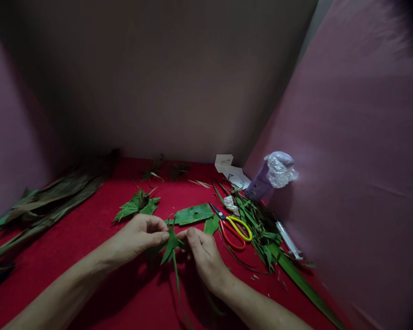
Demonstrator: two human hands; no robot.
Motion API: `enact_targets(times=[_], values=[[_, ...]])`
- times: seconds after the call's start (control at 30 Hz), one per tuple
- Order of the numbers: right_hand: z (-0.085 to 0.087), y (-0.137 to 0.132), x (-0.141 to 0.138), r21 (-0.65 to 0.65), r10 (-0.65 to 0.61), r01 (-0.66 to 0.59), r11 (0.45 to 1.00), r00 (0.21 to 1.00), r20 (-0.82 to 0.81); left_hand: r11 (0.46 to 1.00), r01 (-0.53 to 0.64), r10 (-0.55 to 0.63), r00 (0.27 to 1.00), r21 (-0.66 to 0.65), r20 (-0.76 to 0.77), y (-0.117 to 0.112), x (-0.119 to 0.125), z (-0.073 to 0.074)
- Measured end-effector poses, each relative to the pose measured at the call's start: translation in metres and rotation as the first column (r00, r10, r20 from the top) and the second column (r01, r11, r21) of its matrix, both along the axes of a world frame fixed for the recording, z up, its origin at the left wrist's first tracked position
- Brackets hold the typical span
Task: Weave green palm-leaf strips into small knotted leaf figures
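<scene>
Both hands meet low in the middle of the head view, over a red cloth (89,238). My left hand (141,236) and my right hand (203,254) each pinch a small folded green leaf piece (171,247) between fingertips. A thin leaf strip hangs from it toward me. Just beyond the hands lies a flat rectangular leaf piece (194,213) with small holes. A finished-looking pointed leaf shape (137,206) rests to the left of that piece.
Scissors with red and yellow handles (233,227) lie right of my hands. Leaf scraps (261,229) pile beside them, with a purple bottle (261,183) capped in plastic wrap, white paper (232,172) and a syringe-like tube (288,240). Long dry leaves (44,206) lie far left. Pink cloth walls surround.
</scene>
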State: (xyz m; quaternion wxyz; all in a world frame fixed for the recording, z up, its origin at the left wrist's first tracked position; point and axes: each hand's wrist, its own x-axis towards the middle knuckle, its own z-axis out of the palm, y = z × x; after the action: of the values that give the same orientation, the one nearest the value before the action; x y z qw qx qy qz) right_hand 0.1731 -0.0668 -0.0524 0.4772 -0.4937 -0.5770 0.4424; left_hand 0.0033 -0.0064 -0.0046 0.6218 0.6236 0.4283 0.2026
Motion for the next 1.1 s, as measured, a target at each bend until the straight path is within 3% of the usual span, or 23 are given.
enact_targets(times=[0.33, 0.53, 0.83, 1.0, 1.1], values=[[0.003, 0.003, -0.001, 0.017, 0.047, -0.048, 0.999, 0.997, 0.06, 0.995, 0.085, -0.086, 0.996, 0.045, 0.019, -0.004, 0.006, -0.01], [0.009, 0.003, 0.003, 0.041, 0.033, -0.036, 0.999, 0.997, 0.07, 1.0, 0.026, -0.026, 0.997, -0.004, 0.066, -0.005, 0.007, -0.012], [0.004, 0.004, 0.004, 0.17, -0.044, 0.019, 0.985, 0.989, 0.145, 0.996, -0.026, 0.037, 0.991, -0.082, 0.127, -0.007, 0.014, -0.025], [0.005, 0.004, 0.006, 0.155, -0.015, -0.011, 0.988, 0.986, 0.165, 0.995, -0.049, 0.058, 0.992, -0.082, 0.109, -0.009, 0.015, -0.018], [0.009, 0.004, 0.009, 0.208, -0.077, 0.022, 0.978, 0.963, 0.259, 0.992, -0.084, 0.093, 0.992, -0.094, 0.09, -0.009, 0.014, -0.013]])
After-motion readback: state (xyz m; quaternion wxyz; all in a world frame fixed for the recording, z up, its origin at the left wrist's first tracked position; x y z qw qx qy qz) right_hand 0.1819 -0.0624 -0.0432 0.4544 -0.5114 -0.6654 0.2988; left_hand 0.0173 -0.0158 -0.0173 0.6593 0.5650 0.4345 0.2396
